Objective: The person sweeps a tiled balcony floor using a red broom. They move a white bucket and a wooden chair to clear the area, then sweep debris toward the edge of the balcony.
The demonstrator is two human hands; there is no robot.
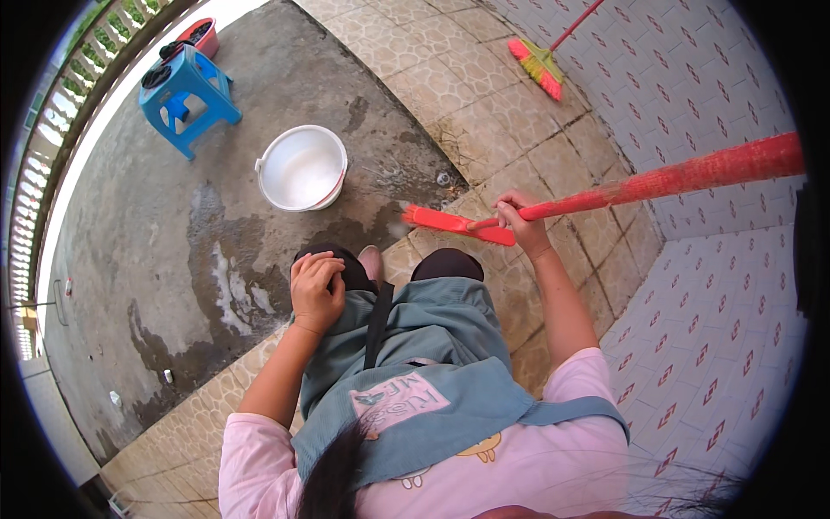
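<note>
My right hand [521, 227] is wrapped round the lower handle of a red broom [674, 180], just above its bristled head. The broom's red head [454, 223] is low over the border between the tiles and the wet concrete. The long handle slants up to the right, toward the wall. On my left knee, my left hand [316, 290] rests with its fingers loosely spread and nothing in it. A white bucket [298, 160] stands on the concrete ahead, beyond my knees. Its pale inside shows, but I cannot tell whether it holds water.
Far left, a blue plastic stool [192, 80] carries a dark item [157, 76], with a red basin [204, 38] behind it. Another broom [538, 69], pink and yellow, leans by the tiled wall [692, 104]. Wet patches [203, 233] mark the concrete. A white balustrade [52, 138] edges the left.
</note>
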